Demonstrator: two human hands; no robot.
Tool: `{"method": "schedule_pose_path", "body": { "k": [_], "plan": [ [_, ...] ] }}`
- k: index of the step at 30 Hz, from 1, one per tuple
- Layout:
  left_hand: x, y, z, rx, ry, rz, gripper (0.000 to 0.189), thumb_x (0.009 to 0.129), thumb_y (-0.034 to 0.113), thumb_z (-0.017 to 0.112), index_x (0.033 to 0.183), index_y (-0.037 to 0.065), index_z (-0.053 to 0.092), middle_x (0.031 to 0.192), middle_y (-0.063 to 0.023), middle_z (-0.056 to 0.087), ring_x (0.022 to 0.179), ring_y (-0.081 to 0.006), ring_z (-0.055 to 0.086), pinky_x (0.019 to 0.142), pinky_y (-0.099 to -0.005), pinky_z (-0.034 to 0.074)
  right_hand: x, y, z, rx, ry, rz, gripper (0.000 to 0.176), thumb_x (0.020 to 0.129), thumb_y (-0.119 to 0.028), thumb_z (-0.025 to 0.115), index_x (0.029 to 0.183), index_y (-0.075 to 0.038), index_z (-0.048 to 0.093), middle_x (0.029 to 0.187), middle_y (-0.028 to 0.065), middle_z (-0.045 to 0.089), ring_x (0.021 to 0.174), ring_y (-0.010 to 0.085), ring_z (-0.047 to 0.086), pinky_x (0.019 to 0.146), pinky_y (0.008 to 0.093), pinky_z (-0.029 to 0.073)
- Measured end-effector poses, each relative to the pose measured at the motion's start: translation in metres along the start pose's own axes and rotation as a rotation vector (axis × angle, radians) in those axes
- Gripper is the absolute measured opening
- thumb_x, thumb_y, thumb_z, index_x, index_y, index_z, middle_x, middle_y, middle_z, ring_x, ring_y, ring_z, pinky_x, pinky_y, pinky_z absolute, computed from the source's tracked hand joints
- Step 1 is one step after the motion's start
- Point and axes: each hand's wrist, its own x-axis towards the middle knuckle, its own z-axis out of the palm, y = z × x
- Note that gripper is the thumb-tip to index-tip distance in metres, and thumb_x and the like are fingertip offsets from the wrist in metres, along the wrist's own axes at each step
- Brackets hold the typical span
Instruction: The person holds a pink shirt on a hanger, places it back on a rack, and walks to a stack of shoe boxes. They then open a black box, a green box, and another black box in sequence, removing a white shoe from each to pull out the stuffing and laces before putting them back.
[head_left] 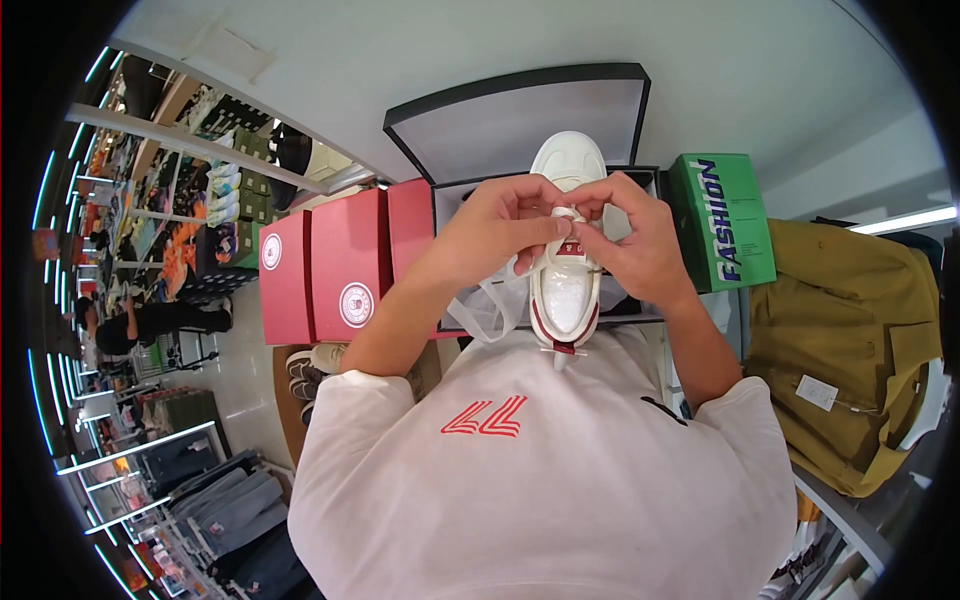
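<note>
A white sneaker (568,290) with dark red trim stands with its toe pointing away from me, over an open shoe box (447,205). My left hand (505,228) pinches the white laces (566,214) near the tongue from the left side. From the right, my right hand (628,232) has its fingers closed on the laces too, and the fingertips of both hands nearly meet. Translucent white wrapping (490,310) lies in the box under my left hand. The box's lid (520,112) is raised behind the shoe, its pale inside showing.
Red shoe boxes (350,265) stand at the left, and a green box (722,222) marked FASHION at the right. A mustard garment (840,340) hangs further right. Brown shoes (302,378) sit at lower left. Far left, a person (150,325) is near a cart (175,355).
</note>
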Motion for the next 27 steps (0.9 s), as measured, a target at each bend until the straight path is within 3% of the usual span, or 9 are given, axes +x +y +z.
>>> {"method": "schedule_pose_path", "body": {
  "k": [3, 4, 5, 7, 16, 18, 22, 25, 27],
  "plan": [
    [-0.006, -0.016, 0.005, 0.073, 0.124, 0.119, 0.011, 0.093, 0.010, 0.071, 0.099, 0.001, 0.068, 0.082, -0.0037, 0.067, 0.064, -0.0066, 0.058, 0.048, -0.0231, 0.040, -0.002, -0.002, 0.006, -0.075, 0.074, 0.008, 0.025, 0.080, -0.002, 0.073, 0.105, -0.003, 0.072, 0.086, 0.0067, 0.067, 0.082, 0.0194, 0.063, 0.074, 0.0322, 0.050],
    [-0.008, -0.020, 0.008, 0.071, 0.124, 0.119, 0.011, 0.093, 0.010, 0.071, 0.099, 0.001, 0.068, 0.082, -0.0037, 0.067, 0.064, -0.0066, 0.058, 0.048, -0.0231, 0.040, -0.004, 0.005, 0.009, -0.161, 0.114, -0.094, 0.024, 0.080, -0.002, 0.073, 0.104, -0.003, 0.071, 0.086, 0.0071, 0.066, 0.081, 0.0210, 0.062, 0.072, 0.0333, 0.050],
    [-0.010, -0.023, 0.013, 0.233, 0.246, 0.238, 0.011, 0.091, 0.009, 0.071, 0.098, 0.000, 0.069, 0.083, -0.0046, 0.067, 0.066, -0.0070, 0.058, 0.050, -0.0228, 0.042, -0.005, 0.008, 0.011, -0.246, 0.150, -0.197, 0.023, 0.079, -0.001, 0.072, 0.103, -0.003, 0.071, 0.085, 0.0075, 0.066, 0.080, 0.0227, 0.061, 0.071, 0.0344, 0.050],
    [-0.010, -0.026, 0.017, 0.394, 0.377, 0.357, 0.012, 0.090, 0.009, 0.072, 0.096, 0.000, 0.070, 0.084, -0.0056, 0.068, 0.068, -0.0075, 0.059, 0.052, -0.0225, 0.043, -0.005, 0.009, 0.012, -0.302, 0.155, -0.225, 0.022, 0.079, 0.000, 0.072, 0.101, -0.003, 0.071, 0.085, 0.0076, 0.066, 0.079, 0.0241, 0.061, 0.069, 0.0357, 0.049],
    [-0.018, -0.032, 0.016, 0.146, 0.348, 0.303, 0.014, 0.092, 0.010, 0.069, 0.097, -0.003, 0.071, 0.079, -0.0037, 0.065, 0.068, -0.0068, 0.058, 0.052, -0.0225, 0.044, -0.003, 0.007, 0.023, -0.362, 0.230, -0.285, 0.020, 0.078, 0.002, 0.074, 0.096, -0.004, 0.069, 0.082, 0.0068, 0.065, 0.074, 0.0256, 0.059, 0.065, 0.0370, 0.048],
    [-0.016, -0.026, 0.015, 0.075, 0.294, 0.291, 0.015, 0.096, 0.008, 0.067, 0.105, -0.003, 0.070, 0.079, -0.0016, 0.064, 0.060, -0.0040, 0.054, 0.045, -0.0216, 0.040, -0.003, 0.009, 0.024, -0.364, 0.247, -0.305, 0.020, 0.078, 0.002, 0.074, 0.096, -0.004, 0.069, 0.082, 0.0068, 0.065, 0.074, 0.0256, 0.059, 0.065, 0.0370, 0.048],
    [-0.006, -0.020, -0.003, 0.019, 0.148, 0.182, 0.019, 0.097, 0.011, 0.066, 0.108, -0.004, 0.071, 0.077, -0.0024, 0.065, 0.059, -0.0054, 0.055, 0.045, -0.0219, 0.040, -0.005, 0.008, 0.023, -0.376, 0.248, -0.306, 0.022, 0.077, 0.003, 0.075, 0.097, -0.003, 0.068, 0.082, 0.0071, 0.065, 0.074, 0.0257, 0.060, 0.065, 0.0371, 0.048],
    [0.000, -0.012, -0.010, 0.055, 0.107, 0.099, 0.022, 0.096, 0.012, 0.067, 0.110, -0.004, 0.072, 0.079, -0.0032, 0.067, 0.060, -0.0066, 0.057, 0.045, -0.0219, 0.041, -0.004, 0.007, 0.024, -0.383, 0.256, -0.327, 0.022, 0.077, 0.003, 0.075, 0.097, -0.003, 0.068, 0.083, 0.0071, 0.065, 0.074, 0.0260, 0.060, 0.065, 0.0375, 0.048],
    [0.003, -0.009, -0.015, 0.109, 0.041, 0.053, 0.022, 0.097, 0.015, 0.067, 0.109, -0.003, 0.072, 0.082, -0.0039, 0.068, 0.065, -0.0076, 0.059, 0.048, -0.0232, 0.050, -0.004, 0.007, 0.024, -0.385, 0.259, -0.333, 0.022, 0.077, 0.002, 0.076, 0.097, -0.003, 0.068, 0.083, 0.0070, 0.065, 0.074, 0.0262, 0.059, 0.065, 0.0378, 0.049]
  ]
}}
